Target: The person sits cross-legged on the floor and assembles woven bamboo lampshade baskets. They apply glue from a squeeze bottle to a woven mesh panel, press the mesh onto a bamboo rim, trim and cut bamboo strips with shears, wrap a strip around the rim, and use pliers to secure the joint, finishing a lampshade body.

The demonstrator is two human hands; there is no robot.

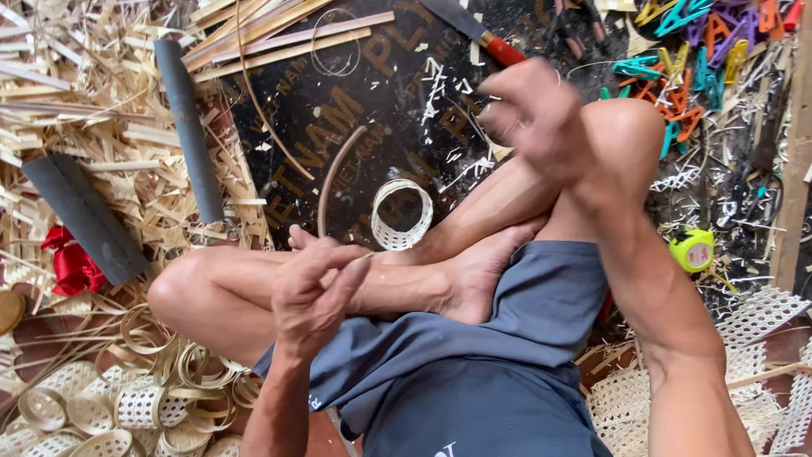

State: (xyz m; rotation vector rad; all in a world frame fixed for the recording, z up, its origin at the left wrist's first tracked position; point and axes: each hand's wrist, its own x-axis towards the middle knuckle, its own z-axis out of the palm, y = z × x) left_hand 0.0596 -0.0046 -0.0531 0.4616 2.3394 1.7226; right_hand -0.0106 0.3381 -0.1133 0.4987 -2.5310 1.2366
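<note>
Left hand [315, 292] pinches a thin strip [337, 173] near the knee; right hand [534, 114], blurred, looks loosely curled, its hold unclear, beyond the woven ring [401, 214].

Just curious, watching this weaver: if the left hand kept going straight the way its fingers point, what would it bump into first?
Probably the small woven ring on the dark board; the left hand points up-right toward it, though depth is unclear.

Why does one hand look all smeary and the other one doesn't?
In the head view, the right hand is smeared by motion blur, while the left hand by the knee looks sharp; the woven ring on the dark board is crisp too, the light is soft and even, and straight strips bend near the picture's edges.
</note>
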